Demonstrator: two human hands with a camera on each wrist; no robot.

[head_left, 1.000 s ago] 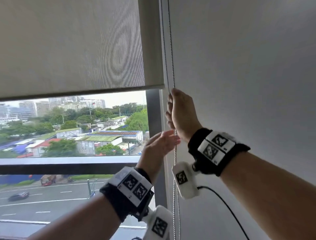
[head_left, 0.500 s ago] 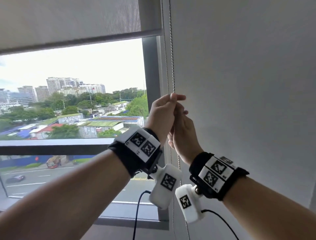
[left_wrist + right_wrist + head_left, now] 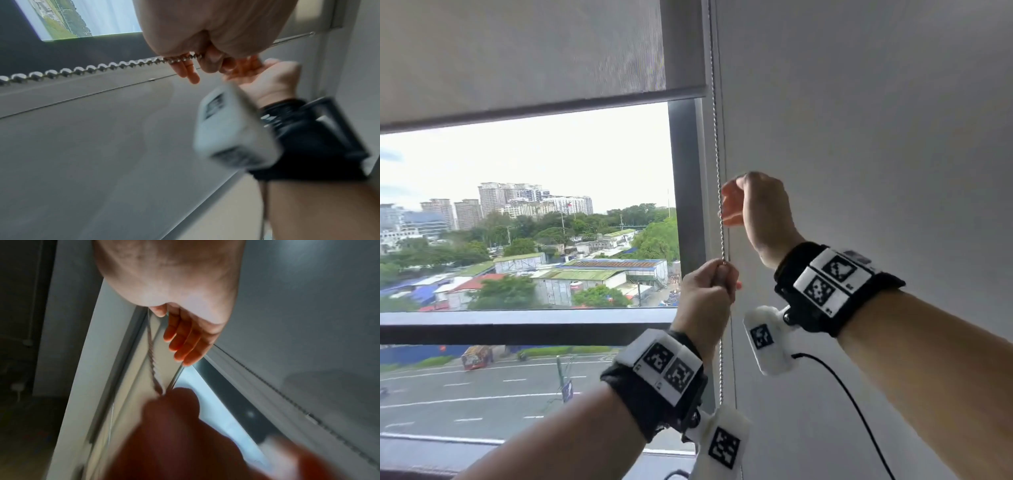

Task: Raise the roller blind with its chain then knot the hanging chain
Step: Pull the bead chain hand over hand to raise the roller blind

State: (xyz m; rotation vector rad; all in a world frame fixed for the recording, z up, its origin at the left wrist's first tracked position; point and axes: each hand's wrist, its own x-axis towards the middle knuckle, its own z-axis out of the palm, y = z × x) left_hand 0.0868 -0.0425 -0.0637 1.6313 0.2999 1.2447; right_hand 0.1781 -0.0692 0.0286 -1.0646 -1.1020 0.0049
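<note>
Chain (image 3: 719, 192) of metal beads hangs down the right edge of the window, between the dark window frame (image 3: 685, 192) and the grey wall (image 3: 859, 137); two strands show in the head view, the beaded one in front and a thinner one just behind it. One roller blind (image 3: 524, 54) covers the top part of the window, its bottom bar sitting well above the sill, so a city view of buildings, trees and a road shows through the glass below. Two hands are on the chain. The left hand (image 3: 705, 294) is the lower one, clenched in a fist around the front strand, which enters at the top of the fist and runs out below past the wrist. The right hand (image 3: 760, 205) is higher, just beside the chain; its fingers (image 3: 185, 344) are loosely curled, and the right wrist view shows a strand running from near the thumb down to the left fist, but I cannot tell whether it truly pinches the chain. Each wrist carries one black band with white marker blocks and one white camera pod.
</note>
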